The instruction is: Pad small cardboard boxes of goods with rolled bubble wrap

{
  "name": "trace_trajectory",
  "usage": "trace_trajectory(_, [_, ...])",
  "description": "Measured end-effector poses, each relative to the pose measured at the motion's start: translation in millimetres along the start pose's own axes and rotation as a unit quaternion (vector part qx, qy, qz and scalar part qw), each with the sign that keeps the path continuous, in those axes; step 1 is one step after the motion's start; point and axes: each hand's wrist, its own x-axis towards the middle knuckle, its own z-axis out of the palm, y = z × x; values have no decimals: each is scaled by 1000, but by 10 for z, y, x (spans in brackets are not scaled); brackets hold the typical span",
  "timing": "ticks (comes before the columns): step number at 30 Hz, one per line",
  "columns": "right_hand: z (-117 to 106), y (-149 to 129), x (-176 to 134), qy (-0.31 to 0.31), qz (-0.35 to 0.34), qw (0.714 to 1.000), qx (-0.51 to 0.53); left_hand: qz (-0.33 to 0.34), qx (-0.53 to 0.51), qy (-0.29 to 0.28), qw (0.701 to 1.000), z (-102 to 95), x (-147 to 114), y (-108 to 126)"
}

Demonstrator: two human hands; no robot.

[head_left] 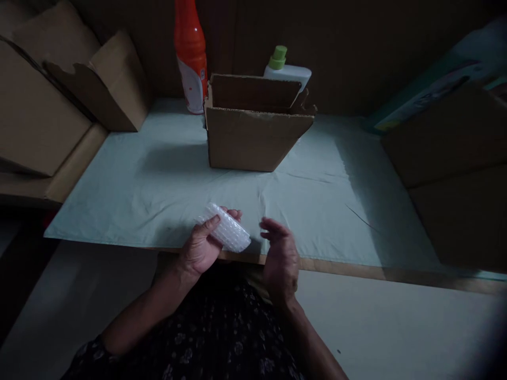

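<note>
through the head camera i have the left hand [200, 249] gripping a bundle of bubble wrap [233, 233], the thumb pressed over its upper side and the fingers reaching around behind it. the bundle is held at a slant, its lower end towards the right, just above the near edge of a pale blue-green cloth [178, 158]; i can't tell what, if anything, is wrapped inside. the right hand [282, 258] is open, fingers a little bent and slightly blurred, near the bundle's right end but apart from it. beyond both hands i see a cardboard box [253, 140] standing upright on the cloth with its top open; its inside is too dark for me to read. behind it on the left stands an orange-red bottle [190, 47], and behind on the right a white bottle [289, 73] with a green cap [279, 57], partly hidden by the box. more cardboard [35, 111] is stacked at the far left of my view, and a brown carton [455, 158] sits in shadow at the right, in front of a teal package [428, 89].
</note>
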Motion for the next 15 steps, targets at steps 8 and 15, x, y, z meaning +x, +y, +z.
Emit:
trace_trajectory(8, [235,10,47,48,0,991,124,2,27,-15,1000,232,-63,-239])
trace_trajectory(15, [23,39,48,-129,60,990,19,33,135,-18,990,105,8,-268])
